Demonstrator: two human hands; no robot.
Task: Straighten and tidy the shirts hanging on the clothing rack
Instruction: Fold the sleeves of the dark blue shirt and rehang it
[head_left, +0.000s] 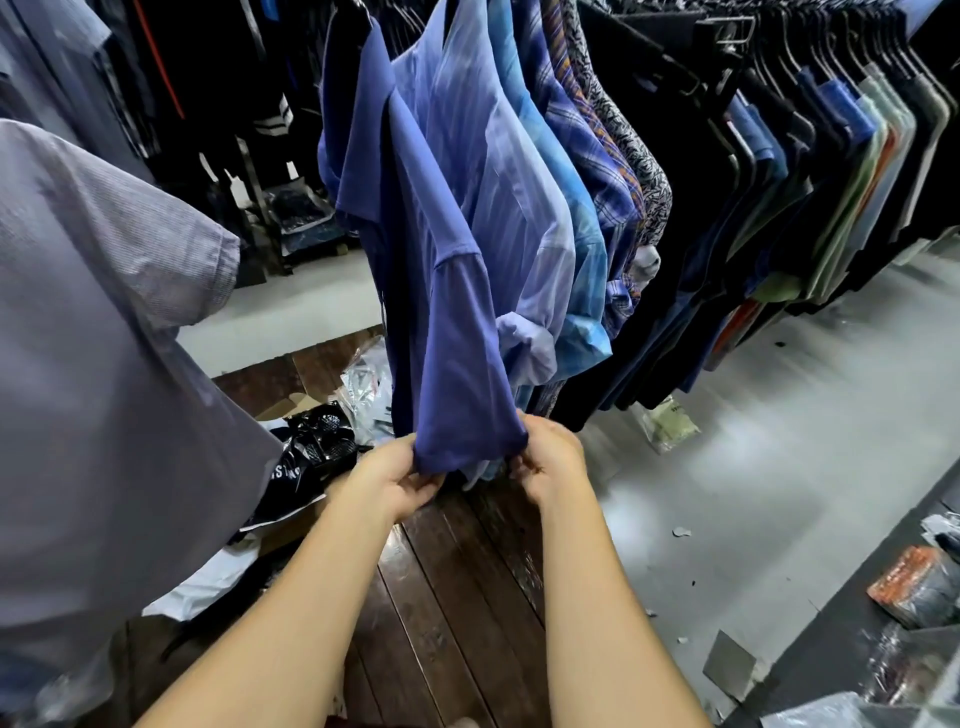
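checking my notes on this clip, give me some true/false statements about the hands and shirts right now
1. The left hand and the right hand both grip the end of the sleeve of the blue shirt. True.
2. The blue shirt lies in a heap on the floor. False: it hangs among the other shirts.
3. The shirt right behind it is a pale striped shirt. True.
4. The right hand holds a hanger. False: it pinches the sleeve end.
5. A black bag lies on the wooden floor, left of the hands. True.
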